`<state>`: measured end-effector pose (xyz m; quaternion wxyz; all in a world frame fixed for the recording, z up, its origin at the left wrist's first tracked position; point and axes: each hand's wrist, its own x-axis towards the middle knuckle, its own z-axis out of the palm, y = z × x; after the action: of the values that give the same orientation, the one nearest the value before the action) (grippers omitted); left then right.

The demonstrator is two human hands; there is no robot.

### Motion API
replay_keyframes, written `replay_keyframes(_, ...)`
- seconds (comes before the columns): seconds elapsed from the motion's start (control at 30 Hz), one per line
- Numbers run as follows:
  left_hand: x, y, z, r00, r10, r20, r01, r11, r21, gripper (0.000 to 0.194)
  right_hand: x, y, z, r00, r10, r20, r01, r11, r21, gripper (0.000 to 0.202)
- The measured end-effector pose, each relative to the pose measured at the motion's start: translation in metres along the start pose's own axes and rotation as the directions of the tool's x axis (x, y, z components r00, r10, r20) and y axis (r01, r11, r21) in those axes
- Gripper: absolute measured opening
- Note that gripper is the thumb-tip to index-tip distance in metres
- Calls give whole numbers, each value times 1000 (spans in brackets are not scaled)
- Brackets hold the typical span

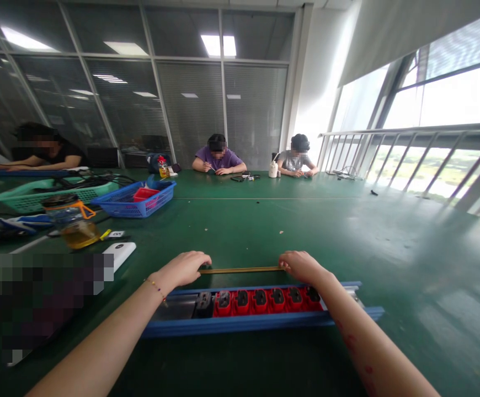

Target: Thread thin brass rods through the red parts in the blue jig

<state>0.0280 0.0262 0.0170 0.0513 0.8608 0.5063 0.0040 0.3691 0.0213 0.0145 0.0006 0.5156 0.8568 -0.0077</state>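
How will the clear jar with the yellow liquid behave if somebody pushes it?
The clear jar would probably slide upright under a low, gentle push, because its yellow liquid sits in the lower part. The liquid would likely slosh, as there is free space above it. Its round side suggests that it could roll if knocked over.

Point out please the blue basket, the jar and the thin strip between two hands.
Blue basket (156, 205), head view: outer side wall.
Jar (80, 237), head view: lower part, at the liquid.
Thin strip (242, 270), head view: middle of its length.
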Motion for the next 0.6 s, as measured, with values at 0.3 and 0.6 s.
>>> replay_keyframes(0.3,5,12,-1,997,-25,69,23,999,33,28,-1,0,5,1000,1,-17,-1,1000,26,29)
replay_keyframes(0.6,-12,16,-15,996,11,86,22,930,-367,19,-4,14,-7,991,16,-132,12,978,209,24)
